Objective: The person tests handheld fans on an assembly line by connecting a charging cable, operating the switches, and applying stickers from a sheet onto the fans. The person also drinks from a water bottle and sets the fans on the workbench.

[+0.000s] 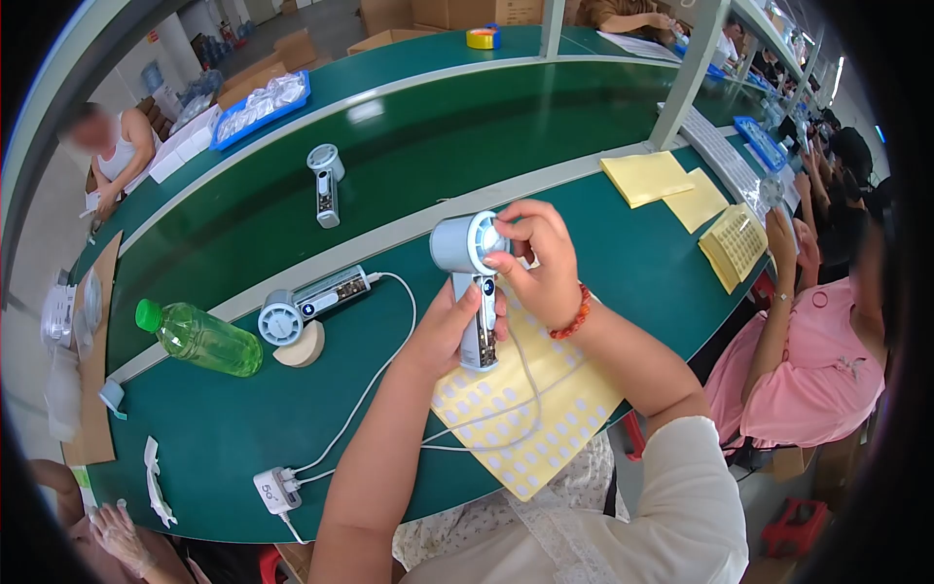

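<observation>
A light blue handheld fan (454,243) is upright in front of me. My left hand (452,326) is wrapped round its handle. The thumb and fingers of my right hand (540,255) are closed at the front of the round fan head; whether they pinch a small part there is hard to see. Below the fan lies a yellow sheet of pale oval stickers (530,428), crossed by white cables. A second fan (282,319) lies to the left, plugged into a cable, beside a round cream-coloured piece (302,346). A third fan (326,185) rests on the green belt.
A green bottle (209,339) lies at the left, with a white charger (277,490) near the front edge. Yellow sheets (647,178) are at the right, near a co-worker in pink (808,360). A gloved hand (122,537) shows lower left. Metal posts (689,88) stand beyond.
</observation>
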`<state>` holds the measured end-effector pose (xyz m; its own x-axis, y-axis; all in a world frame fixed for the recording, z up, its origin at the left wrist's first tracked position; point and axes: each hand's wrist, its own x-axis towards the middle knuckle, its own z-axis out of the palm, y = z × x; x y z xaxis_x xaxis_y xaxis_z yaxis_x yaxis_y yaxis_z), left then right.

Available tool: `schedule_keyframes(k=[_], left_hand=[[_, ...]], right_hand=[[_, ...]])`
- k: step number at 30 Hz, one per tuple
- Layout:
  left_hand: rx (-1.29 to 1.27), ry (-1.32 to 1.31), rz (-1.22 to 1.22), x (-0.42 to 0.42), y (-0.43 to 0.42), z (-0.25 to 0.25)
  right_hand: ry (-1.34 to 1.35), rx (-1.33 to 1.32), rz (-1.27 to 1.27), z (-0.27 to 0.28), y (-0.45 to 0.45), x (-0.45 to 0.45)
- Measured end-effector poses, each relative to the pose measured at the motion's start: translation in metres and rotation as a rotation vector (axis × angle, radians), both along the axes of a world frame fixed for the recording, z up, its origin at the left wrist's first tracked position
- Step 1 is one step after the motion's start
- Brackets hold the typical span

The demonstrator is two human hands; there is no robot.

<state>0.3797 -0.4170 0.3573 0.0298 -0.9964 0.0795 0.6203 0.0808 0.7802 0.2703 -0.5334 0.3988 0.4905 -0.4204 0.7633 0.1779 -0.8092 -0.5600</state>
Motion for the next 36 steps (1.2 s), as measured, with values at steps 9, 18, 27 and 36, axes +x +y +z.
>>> schedule_keyframes(k=[9, 18, 27, 36], left_hand=[[-0.037, -0.026, 0.031, -0.008, -0.002, -0.001], [-0.032, 0.151, -0.149, 0.005, 0.008, 0.003], [-0.022, 0.165, -0.126, 0.006, 0.01, 0.0], [-0.013, 0.151, -0.085, 0.006, 0.008, -0.001]], right_hand=[[-0.178, 0.269, 0.002, -0.014, 0.015, 0.007], [-0.04, 0.118, 0.187, 0.01, 0.002, -0.009], [0.003, 0.232, 0.301, 0.008, -0.004, -0.01], [-0.042, 0.12, 0.11, 0.006, 0.011, -0.002]])
